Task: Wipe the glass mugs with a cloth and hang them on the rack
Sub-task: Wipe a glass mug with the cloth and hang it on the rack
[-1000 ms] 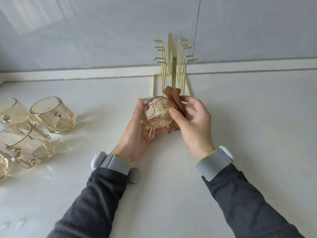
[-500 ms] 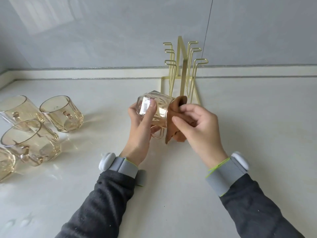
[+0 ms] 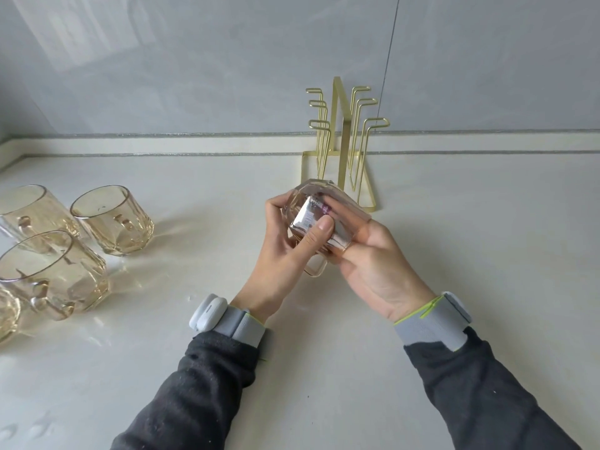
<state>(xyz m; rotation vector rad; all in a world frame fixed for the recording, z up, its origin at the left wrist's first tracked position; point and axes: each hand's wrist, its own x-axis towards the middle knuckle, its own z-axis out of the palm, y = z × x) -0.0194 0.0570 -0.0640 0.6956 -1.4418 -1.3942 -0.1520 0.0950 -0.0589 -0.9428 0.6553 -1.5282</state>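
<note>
An amber glass mug [image 3: 305, 203] is held above the counter in front of the gold wire rack [image 3: 341, 134]. Its base, which bears a white label, faces me, and its handle points down. My left hand [image 3: 282, 254] grips the mug, thumb on the base. My right hand [image 3: 383, 271] reaches into the mug's mouth from the right. Its fingers hold the brown cloth [image 3: 355, 206], which shows only through the glass. The rack's hooks are bare.
Three more amber mugs stand upright at the left: one [image 3: 112, 219] nearest the hands, one [image 3: 29, 209] behind it and one [image 3: 55, 274] in front. A further mug [image 3: 5, 315] is cut off by the left edge. A grey wall backs the pale counter [image 3: 470, 222].
The mug has turned so that its base faces me. My right hand has moved the cloth from beside the mug into its mouth.
</note>
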